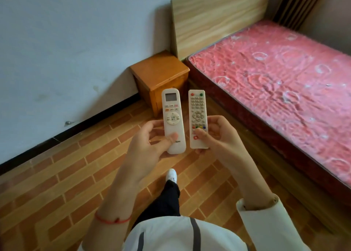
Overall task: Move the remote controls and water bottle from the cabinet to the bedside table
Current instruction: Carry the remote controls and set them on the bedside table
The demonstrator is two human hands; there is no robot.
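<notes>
Left hand (150,142) grips the air-conditioner remote (173,120) near its lower end, thumb pressed on the front face, fingers curled behind. Right hand (218,136) grips the TV remote (198,118) the same way, thumb on the coloured buttons low on the face, fingers wrapped round the right edge. Both remotes held upright, button faces toward the camera, side by side with a narrow gap, not touching. Both are white; the left one has a small screen on top, the right one a red and a green button on top.

Count: two remotes, one per hand. No water bottle in view.

Left wrist carries a red string bracelet (114,220). Right arm has a white sleeve (266,224) pushed up past the wrist. Below the hands: a dark trouser leg (167,201) and a white shoe (171,175) stepping forward on the brick-pattern floor (66,174).

Bedside table (159,74), orange wood, stands ahead of the remotes in the corner, between the pale wall (66,41) and the bed. Its top is bare wood as seen. Its front lower part is hidden behind the remote tops.

Bed on the right: pink patterned mattress (275,89) on a dark base, light wood headboard (218,18) just beside the table. Open floor runs from the feet to the table, bounded left by the black skirting (66,131) and right by the bed's edge.
</notes>
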